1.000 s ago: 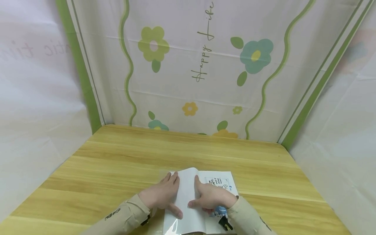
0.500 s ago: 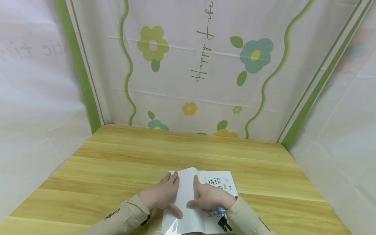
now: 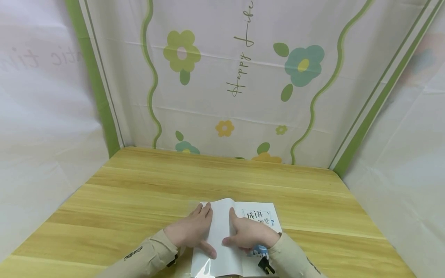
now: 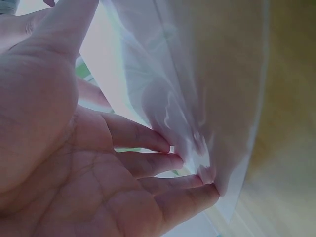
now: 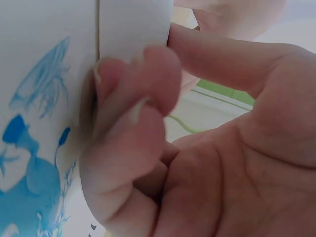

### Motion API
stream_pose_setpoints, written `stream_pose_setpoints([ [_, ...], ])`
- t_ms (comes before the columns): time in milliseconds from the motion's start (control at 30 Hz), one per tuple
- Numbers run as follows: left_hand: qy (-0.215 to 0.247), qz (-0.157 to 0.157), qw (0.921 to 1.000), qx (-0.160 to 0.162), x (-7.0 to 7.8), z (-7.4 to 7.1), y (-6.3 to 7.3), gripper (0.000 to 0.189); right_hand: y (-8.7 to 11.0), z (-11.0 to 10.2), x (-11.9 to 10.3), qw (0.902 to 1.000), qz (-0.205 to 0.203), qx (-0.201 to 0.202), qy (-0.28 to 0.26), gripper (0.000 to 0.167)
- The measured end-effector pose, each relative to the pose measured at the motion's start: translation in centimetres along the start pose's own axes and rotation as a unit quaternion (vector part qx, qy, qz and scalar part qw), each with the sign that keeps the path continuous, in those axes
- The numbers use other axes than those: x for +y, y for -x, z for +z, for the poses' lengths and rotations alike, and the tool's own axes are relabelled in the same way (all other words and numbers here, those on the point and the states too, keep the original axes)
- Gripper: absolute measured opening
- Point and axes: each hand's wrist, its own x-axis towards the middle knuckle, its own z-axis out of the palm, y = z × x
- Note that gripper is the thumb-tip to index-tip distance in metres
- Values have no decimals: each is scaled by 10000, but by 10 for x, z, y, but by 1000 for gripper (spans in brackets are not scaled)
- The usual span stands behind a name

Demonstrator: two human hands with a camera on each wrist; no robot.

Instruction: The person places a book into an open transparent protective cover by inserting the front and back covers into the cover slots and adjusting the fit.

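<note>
An open book lies at the near edge of the table, with a blank white page [image 3: 222, 260] on the left and a printed page [image 3: 274, 210] on the right. My left hand [image 3: 191, 231] rests on the left side, thumb spread over the white page. In the left wrist view its fingertips touch a clear plastic film [image 4: 232, 74] at the book's edge. My right hand [image 3: 252, 231] presses along the fold, index finger stretched out and thumb on the white page. Its other fingers curl over the printed page, where a blue drawing [image 5: 34, 182] shows in the right wrist view.
Wood-grain tabletop [image 3: 139, 185] extends around the book. A white curtain with flowers [image 3: 222, 77] hangs behind the far edge, and pale sheets [image 3: 406, 173] close off both sides. A small black fitting [image 3: 265, 265] sits by the right cuff.
The book has shifted very slightly to the left since one second ago. Both hands keep nearly the same places on it.
</note>
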Motion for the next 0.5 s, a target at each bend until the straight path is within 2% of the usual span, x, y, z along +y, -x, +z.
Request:
stream_pose_setpoints([
  [167, -24, -54, 10000, -4, 0, 0, 0, 128, -1, 2, 0, 9999, 0, 93, 146, 103],
  [500, -140, -98, 9998, -39, 0, 2, -1, 128, -1, 0, 0, 9999, 146, 37, 53, 99],
])
